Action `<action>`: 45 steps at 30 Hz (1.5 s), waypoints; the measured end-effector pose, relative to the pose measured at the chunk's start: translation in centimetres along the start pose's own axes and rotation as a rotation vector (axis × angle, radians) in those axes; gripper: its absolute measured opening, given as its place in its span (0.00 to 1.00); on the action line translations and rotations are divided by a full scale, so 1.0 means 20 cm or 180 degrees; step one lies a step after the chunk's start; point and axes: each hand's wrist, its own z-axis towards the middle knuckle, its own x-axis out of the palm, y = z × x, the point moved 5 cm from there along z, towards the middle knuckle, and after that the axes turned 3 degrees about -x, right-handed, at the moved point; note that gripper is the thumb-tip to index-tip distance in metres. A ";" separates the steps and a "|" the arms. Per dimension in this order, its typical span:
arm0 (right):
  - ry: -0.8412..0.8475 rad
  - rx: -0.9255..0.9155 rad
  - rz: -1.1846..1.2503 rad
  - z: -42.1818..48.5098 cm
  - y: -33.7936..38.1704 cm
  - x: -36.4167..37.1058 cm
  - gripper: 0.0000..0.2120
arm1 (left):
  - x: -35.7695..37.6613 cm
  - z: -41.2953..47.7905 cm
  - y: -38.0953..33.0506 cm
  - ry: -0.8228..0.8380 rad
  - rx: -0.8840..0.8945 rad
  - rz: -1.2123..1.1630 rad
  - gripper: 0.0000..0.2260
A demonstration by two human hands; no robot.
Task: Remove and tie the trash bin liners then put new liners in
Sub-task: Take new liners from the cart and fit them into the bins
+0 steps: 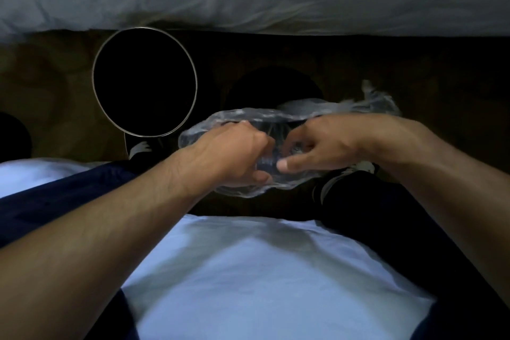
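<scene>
Both hands [271, 154] gripping clear liner [240, 119] — bin [145, 81] beside.

A clear plastic liner [289, 107] was bunched and crumpled, gripped by the left hand [234, 152] and pinched by the right hand [317, 143], a loose tail trailing off to the right. Left of it stood a round trash bin [145, 81] with a thin metal rim, upright, its inside dark. A second bin [271, 83] showed only dimly behind the liner.
</scene>
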 end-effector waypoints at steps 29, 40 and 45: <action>-0.0641 -0.0226 -0.1331 0.20 -0.17 0.33 0.06 | 0.34 -0.01 0.03 0.0588 0.0112 0.0743 0.08; -0.0703 0.0462 0.0183 0.18 -0.28 0.37 0.19 | 0.53 -0.04 0.26 0.0589 -0.2601 -0.4521 0.11; -0.1254 0.1039 0.1768 0.22 -0.47 0.40 0.19 | 0.57 -0.03 0.31 0.0194 -0.2386 -0.5597 0.11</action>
